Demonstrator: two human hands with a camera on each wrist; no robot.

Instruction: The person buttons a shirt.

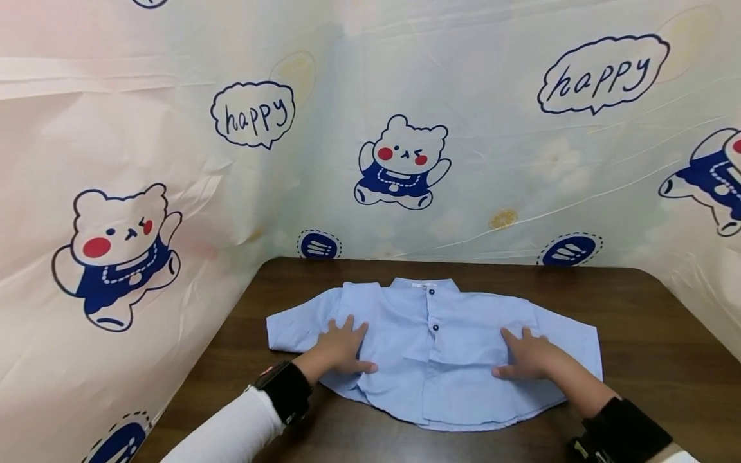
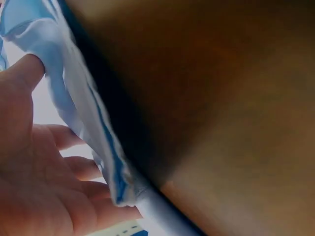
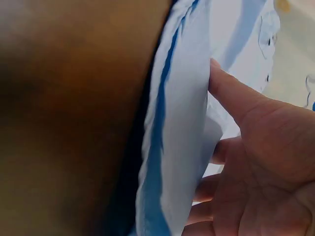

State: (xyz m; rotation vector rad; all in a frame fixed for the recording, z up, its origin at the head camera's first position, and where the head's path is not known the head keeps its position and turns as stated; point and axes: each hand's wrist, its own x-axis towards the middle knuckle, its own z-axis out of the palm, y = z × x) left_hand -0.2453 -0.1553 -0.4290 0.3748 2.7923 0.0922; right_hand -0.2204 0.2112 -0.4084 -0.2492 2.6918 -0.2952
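Observation:
A light blue short-sleeved shirt (image 1: 399, 360) lies spread front up, its collar (image 1: 425, 283) toward the far side and dark buttons down the middle. My left hand (image 1: 343, 347) touches the shirt's left side near the sleeve, fingers spread. On the opposite side, my right hand (image 1: 529, 355) rests with spread fingers on the cloth. Both wrist views show the shirt's hem edge close up, with the left hand (image 2: 49, 167) and the right hand (image 3: 266, 157) against the fabric. Neither hand grips the cloth.
The shirt lies on a dark brown wooden table (image 1: 648, 321). Behind and beside it hangs a pale printed sheet (image 1: 492, 161) with bears and lettering. Black bands (image 1: 287, 389) are strapped round both wrists.

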